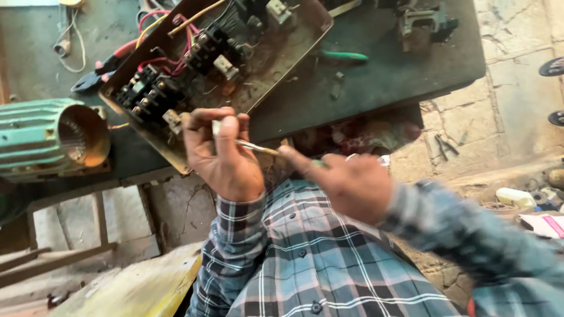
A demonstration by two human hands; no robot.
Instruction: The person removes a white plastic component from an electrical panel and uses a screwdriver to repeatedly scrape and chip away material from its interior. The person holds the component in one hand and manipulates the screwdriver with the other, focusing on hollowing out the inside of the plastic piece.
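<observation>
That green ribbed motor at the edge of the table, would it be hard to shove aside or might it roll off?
The green motor looks like cast metal with windings showing inside its open end, so probably heavy for its size and stiff. Its rounded body might roll, though the ribs and the dark table beneath would likely resist that. It sits near the table's edge, so a hard shove could tip it off.

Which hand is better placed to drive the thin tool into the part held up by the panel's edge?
Right, probably. The right hand already grips the thin metal-shafted tool, its tip at the left hand, which pinches something small beside the rusty metal panel of black switchgear, so it is occupied.
</observation>
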